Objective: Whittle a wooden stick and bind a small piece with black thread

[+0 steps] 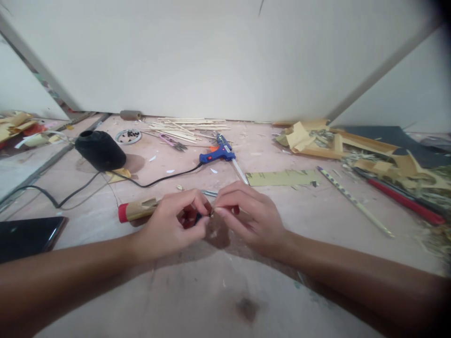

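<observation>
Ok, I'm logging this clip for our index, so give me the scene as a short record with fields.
left hand: pinches a small dark piece, fingertips meeting the right's
right hand: pinches the same piece
tube: red-capped, lying behind the left hand
glue gun: blue, lying beyond the hands, cord attached
thread spool: black, far left
sticks: piled by the wall

Glue gun [218, 153] behind hands; spool [99, 149] left; cardboard scraps [352, 148] right; sticks [186, 127] rear.

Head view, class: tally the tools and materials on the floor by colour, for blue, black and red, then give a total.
Blue: 1, glue gun
Black: 2, thread spool, phone
Red: 1, long red stick
Total: 4
</observation>
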Demonstrator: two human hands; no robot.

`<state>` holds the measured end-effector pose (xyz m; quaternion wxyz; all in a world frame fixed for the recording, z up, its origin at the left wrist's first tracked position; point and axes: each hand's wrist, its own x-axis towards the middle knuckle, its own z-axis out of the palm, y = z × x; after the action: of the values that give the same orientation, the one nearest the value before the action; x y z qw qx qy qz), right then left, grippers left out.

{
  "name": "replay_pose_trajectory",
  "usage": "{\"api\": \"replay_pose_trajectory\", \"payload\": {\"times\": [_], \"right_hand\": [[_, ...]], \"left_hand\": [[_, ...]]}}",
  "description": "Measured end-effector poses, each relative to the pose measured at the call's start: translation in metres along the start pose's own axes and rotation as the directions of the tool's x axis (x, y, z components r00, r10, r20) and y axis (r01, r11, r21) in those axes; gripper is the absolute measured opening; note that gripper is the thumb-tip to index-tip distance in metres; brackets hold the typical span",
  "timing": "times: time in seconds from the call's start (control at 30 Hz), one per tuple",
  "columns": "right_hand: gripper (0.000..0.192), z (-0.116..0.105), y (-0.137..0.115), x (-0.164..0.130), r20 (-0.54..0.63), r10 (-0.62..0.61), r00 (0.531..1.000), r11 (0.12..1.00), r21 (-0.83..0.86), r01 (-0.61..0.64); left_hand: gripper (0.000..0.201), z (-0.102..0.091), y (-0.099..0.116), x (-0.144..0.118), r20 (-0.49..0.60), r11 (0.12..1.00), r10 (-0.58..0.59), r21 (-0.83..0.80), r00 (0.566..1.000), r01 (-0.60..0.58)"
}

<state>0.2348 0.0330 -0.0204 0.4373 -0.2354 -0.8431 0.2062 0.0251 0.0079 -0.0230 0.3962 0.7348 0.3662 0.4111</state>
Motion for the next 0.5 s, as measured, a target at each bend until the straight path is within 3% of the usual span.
{"api": "replay_pose_trajectory", "payload": {"times": [0.1,0.17,0.27,0.4,0.5], "right_hand": [[0.007,-0.0007,-0.0004,-0.0002,0.035,0.024,0.999,0.999,0.047,-0.026],[0.011,-0.0020,-0.0004,-0.0005,0.073,0.124,0.990,0.988,0.086,-0.130],[0.022,-0.0053,-0.0003,-0.0016,0.195,0.296,0.935,0.924,0.190,-0.332],[0.047,-0.0072,-0.0009,-0.0006,0.416,0.271,0.868,0.796,0.410,-0.445],[0.047,-0.0066,-0.0018,0.0028,0.495,0.282,0.822,0.697,0.483,-0.530]], "left_hand": [[0.015,-0.0009,0.0014,0.0008,0.028,1.000,-0.019,-0.012,0.999,0.019],[0.013,-0.0013,0.0023,0.0015,0.035,1.000,-0.028,-0.008,0.999,0.029],[0.011,-0.0017,0.0035,0.0020,0.040,1.000,-0.017,-0.007,0.999,0.017],[0.014,-0.0018,0.0052,0.0011,0.001,0.998,0.010,-0.063,1.000,-0.010],[0.018,-0.0018,0.0073,0.0002,-0.016,0.994,0.017,-0.110,1.000,-0.019]]}}
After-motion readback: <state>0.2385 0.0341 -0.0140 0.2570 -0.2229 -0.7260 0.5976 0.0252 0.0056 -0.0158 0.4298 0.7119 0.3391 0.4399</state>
